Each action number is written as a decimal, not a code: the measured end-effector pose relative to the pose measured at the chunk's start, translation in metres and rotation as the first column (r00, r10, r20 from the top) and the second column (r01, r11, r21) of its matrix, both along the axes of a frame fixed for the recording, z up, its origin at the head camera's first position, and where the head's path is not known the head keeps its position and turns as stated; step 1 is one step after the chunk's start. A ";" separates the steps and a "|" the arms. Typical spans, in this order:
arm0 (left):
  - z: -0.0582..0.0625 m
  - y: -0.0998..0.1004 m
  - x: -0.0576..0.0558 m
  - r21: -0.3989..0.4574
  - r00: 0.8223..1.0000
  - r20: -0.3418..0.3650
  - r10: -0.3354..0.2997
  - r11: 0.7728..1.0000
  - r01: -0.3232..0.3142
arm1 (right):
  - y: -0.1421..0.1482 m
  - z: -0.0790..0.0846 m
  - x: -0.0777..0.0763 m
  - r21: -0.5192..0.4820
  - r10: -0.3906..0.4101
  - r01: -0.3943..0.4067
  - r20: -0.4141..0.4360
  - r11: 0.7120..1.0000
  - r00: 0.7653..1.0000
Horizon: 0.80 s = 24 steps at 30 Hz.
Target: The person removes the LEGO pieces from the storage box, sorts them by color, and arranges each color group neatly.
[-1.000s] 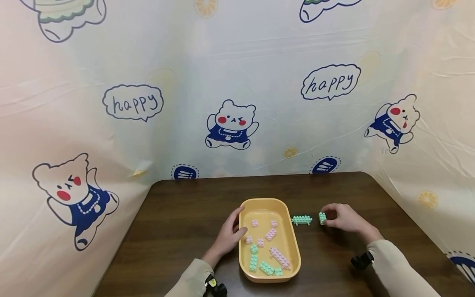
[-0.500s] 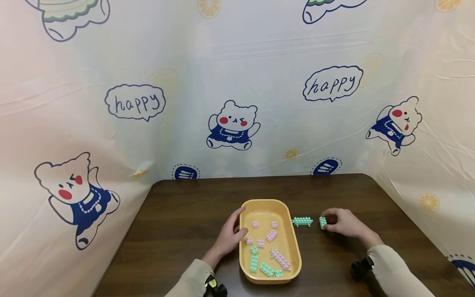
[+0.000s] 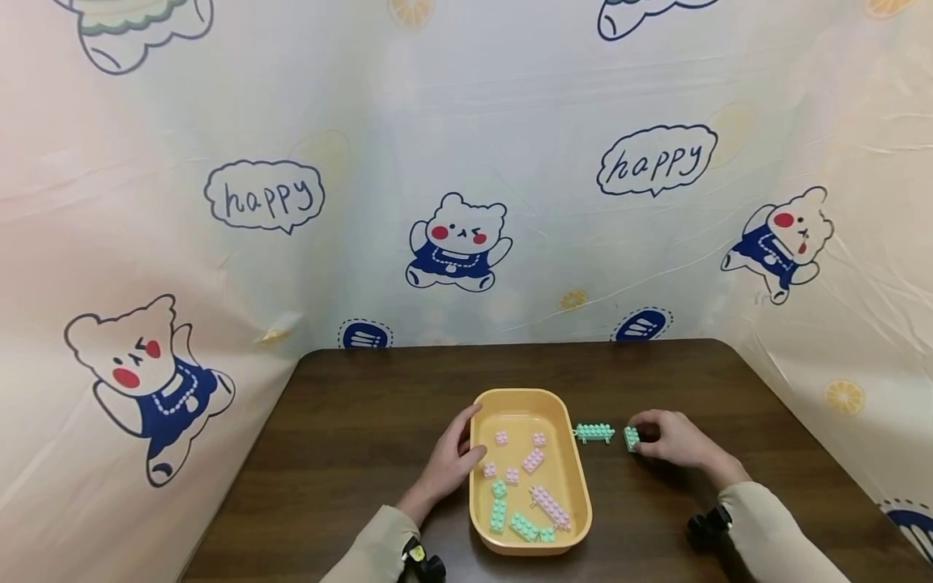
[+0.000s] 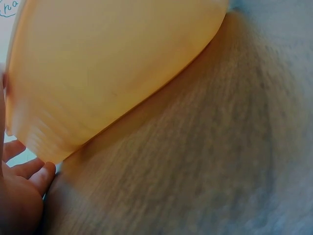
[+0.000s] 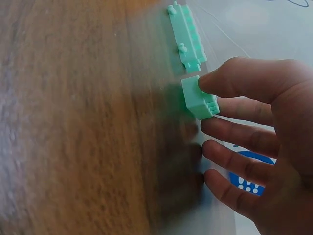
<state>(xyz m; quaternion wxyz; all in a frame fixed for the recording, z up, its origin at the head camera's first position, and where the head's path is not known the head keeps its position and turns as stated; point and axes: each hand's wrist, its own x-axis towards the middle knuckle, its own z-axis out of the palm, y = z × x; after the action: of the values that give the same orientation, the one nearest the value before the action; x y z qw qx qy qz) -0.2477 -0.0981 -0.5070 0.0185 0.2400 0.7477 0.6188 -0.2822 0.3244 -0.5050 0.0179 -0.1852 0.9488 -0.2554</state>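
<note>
My right hand (image 3: 676,437) pinches a small green building brick (image 5: 198,100) between thumb and forefinger, close over the table; the other fingers spread beside it. Just left of that brick, a longer green studded piece (image 3: 594,433) with small side pegs lies on the table against the tray's right side. A yellow tray (image 3: 581,494) holds several pink bricks (image 3: 533,461), a longer pink studded piece (image 3: 550,508) and several green bricks (image 3: 498,515). My left hand (image 3: 446,465) grips the tray's left side, thumb at the rim and fingers against the outer wall (image 4: 112,58).
The brown wooden table (image 3: 364,421) has its far edge by a patterned curtain (image 3: 539,162), which also hangs along both sides. Small black cameras (image 3: 709,525) are strapped at the wrists.
My right hand has come slightly nearer and lower with the green brick, then shifted a little left toward the longer green piece. The left hand and tray stay put.
</note>
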 end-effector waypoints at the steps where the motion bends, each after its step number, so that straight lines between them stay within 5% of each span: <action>1: 0.000 0.000 0.000 0.002 1.000 -0.003 0.003 1.000 -0.003 | 0.000 0.000 0.000 0.000 -0.002 0.002 -0.004 1.000 1.000; 24: 0.001 0.000 -0.003 -0.009 1.000 0.018 -0.002 1.000 0.002 | 0.001 0.006 -0.001 0.019 0.003 -0.002 -0.033 1.000 0.999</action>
<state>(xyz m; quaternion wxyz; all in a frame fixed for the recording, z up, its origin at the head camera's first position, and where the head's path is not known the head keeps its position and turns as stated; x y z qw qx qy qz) -0.2509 -0.0977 -0.5060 0.0268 0.2352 0.7499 0.6177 -0.2828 0.3251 -0.4987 0.0042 -0.1904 0.9510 -0.2435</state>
